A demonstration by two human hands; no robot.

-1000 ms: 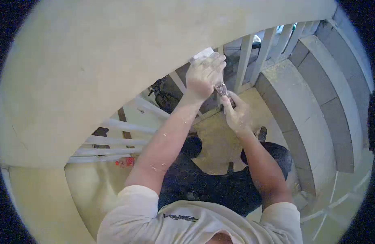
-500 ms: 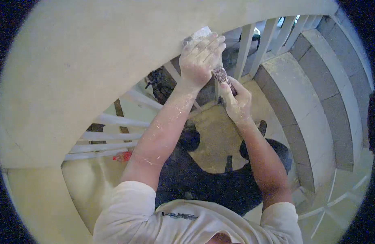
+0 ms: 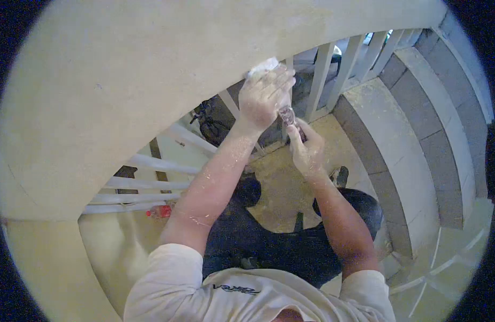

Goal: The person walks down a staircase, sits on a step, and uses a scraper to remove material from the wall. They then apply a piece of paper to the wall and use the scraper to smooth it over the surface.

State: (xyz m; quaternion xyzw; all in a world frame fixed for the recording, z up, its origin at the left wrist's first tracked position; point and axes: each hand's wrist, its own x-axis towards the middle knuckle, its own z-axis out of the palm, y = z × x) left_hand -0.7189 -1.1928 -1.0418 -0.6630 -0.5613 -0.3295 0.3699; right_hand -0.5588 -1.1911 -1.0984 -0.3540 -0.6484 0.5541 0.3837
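My left hand (image 3: 261, 99), dusty with pale powder, lies flat with its fingers stretched out over the front part of a hand scraper. A whitish plate (image 3: 263, 67) shows beyond the fingertips, against the lower edge of the curved cream wall (image 3: 151, 80). My right hand (image 3: 308, 153) is closed around the scraper's mottled brown handle (image 3: 286, 114), just below the left wrist. How the handle joins the plate is hidden under my left palm. White flecks cling to both hands and to the left forearm.
White balusters (image 3: 321, 75) stand beneath the wall edge, with more at lower left (image 3: 145, 183). Curved grey steps (image 3: 389, 139) rise on the right. A red-labelled bottle (image 3: 159, 211) lies left of my arm. A bicycle (image 3: 209, 122) shows through the railing. My dark-trousered legs (image 3: 269, 247) are below.
Both hands and the scraper sit lower in view, and the wall edge and railing have shifted down too. The right hand has moved slightly left. More of the bottle shows.
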